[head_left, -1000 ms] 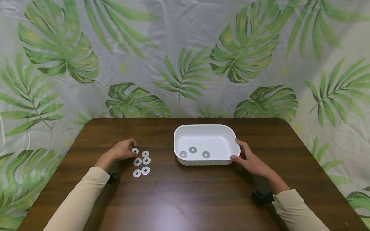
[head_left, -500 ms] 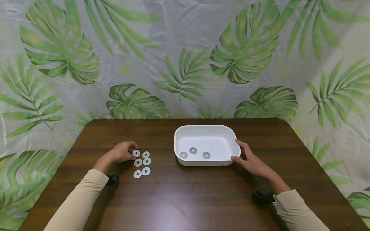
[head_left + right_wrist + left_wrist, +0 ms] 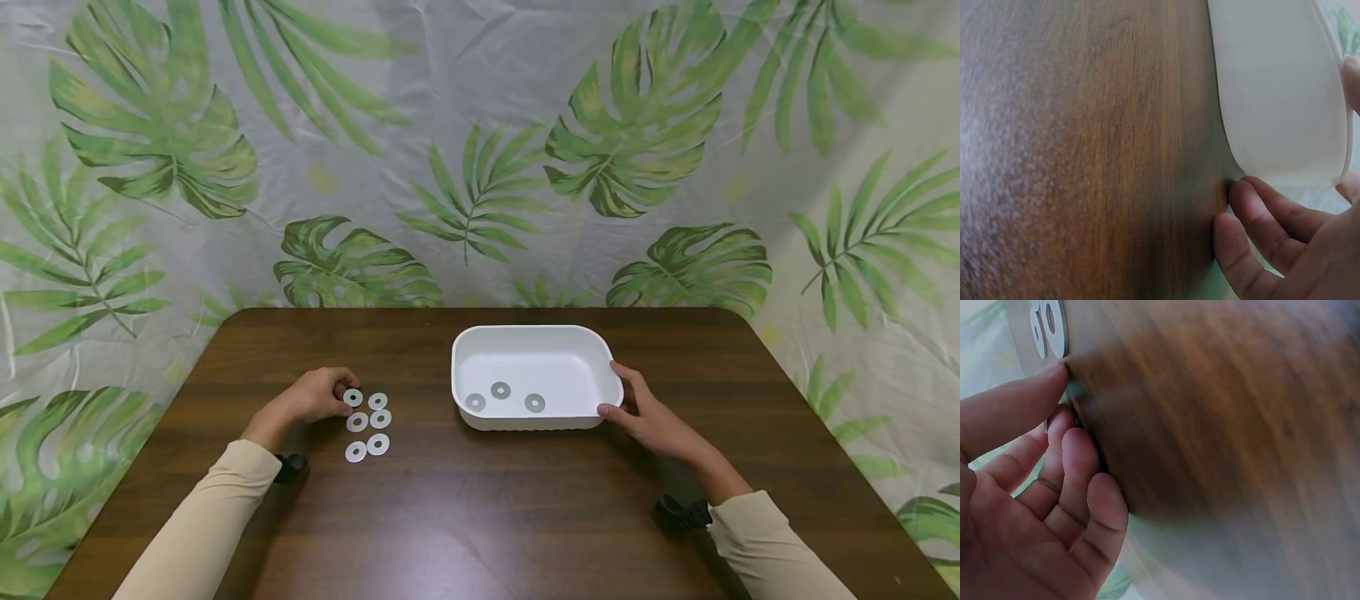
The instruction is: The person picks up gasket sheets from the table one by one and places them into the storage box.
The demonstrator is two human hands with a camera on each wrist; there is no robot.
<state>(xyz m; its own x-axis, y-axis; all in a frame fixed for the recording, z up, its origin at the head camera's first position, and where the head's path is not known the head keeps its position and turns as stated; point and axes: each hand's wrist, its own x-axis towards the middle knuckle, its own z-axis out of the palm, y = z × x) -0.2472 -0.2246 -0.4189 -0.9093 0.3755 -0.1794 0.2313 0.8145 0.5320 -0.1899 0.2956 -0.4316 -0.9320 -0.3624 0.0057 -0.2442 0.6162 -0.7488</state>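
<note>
Meanwhile, the left hand (image 3: 315, 395) is curling its fingertips onto the top washer (image 3: 352, 397) of the loose cluster on the table (image 3: 480, 517), pinching its edge. Well apart, the right hand (image 3: 647, 414) is gripping the white tray (image 3: 592, 367) by its right rim, thumb along the near corner.

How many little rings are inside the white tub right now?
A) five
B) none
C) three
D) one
C, because three grey washers lie on the floor of the white tub, near its front wall, while the other washers sit on the table by the left hand.
</note>
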